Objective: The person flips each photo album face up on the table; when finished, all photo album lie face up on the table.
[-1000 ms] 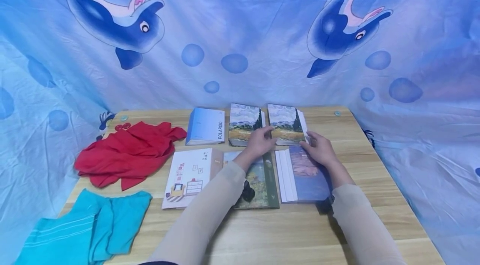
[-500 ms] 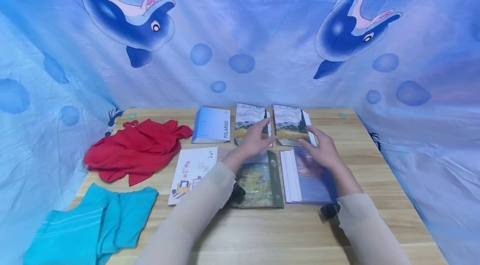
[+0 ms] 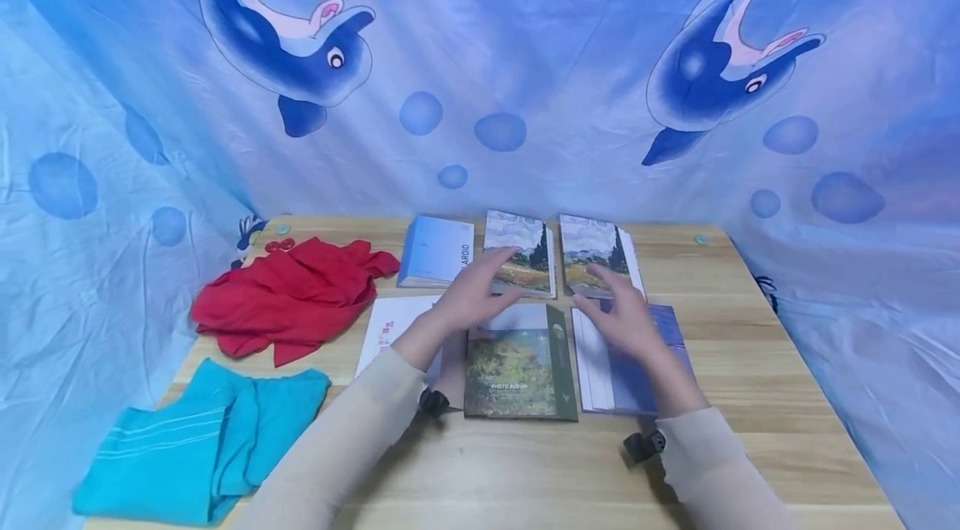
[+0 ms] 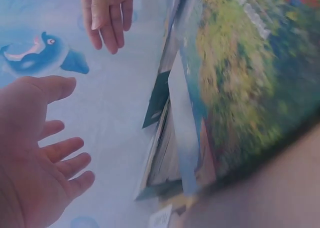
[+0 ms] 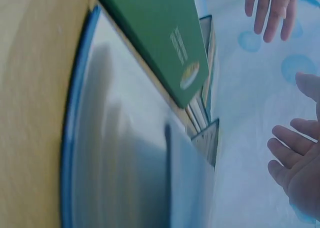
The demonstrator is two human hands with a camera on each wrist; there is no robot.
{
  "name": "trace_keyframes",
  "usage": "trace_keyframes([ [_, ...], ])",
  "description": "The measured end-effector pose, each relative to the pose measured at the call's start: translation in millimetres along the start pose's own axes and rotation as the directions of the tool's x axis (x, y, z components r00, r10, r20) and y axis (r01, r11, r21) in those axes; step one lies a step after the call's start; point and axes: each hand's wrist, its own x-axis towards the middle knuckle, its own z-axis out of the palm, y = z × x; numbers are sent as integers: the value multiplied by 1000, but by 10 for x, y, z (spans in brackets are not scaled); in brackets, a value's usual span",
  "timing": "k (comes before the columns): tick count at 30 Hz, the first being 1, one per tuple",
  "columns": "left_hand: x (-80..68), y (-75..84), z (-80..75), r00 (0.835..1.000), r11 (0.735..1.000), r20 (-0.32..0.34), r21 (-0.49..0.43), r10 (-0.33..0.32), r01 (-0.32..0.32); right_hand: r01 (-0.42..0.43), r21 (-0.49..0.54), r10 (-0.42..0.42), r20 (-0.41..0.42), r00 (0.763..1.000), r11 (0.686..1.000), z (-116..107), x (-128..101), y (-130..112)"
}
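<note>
Six albums is more than I count closely, so several lie in two rows. In the head view the back row has a blue Polaroid album (image 3: 431, 251) and two matching albums with landscape paintings, a middle one (image 3: 517, 228) and a right one (image 3: 588, 238). The front row has a white illustrated album (image 3: 386, 338), a green photo album (image 3: 517, 367) and a purple-blue album (image 3: 671, 334). My left hand (image 3: 468, 297) hovers near the middle landscape album, fingers extended. My right hand (image 3: 626, 317) hovers over the right landscape and purple-blue albums. Both wrist views show relaxed fingers holding nothing.
A crumpled red cloth (image 3: 300, 297) and a turquoise cloth (image 3: 187, 447) lie along the left of the wooden table (image 3: 510, 472). Small red round objects (image 3: 280, 245) sit behind the red cloth. A blue dolphin-print curtain (image 3: 540, 38) hangs behind.
Both hands have drawn back from the right landscape album towards the person, and the left hand has moved left. The head view has turned slightly left. The albums stay in their rows.
</note>
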Motion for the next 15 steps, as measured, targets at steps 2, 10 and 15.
trace_keyframes([
  [2, -113, -32, -42, 1000, 1000, 1, 20, 14, -14, 15, 8, -15, 1, 1000, 1000, 39, -12, -30],
  [10, -578, -256, -169, 997, 997, -34, 33, -65, 66, 11, 66, -13, 24, 1000, 998, 210, -70, -115],
  [15, -881, -350, -250, 991, 992, -75, 39, -113, 117, 52, 104, -55, 27, 998, 993, 317, -121, -169],
])
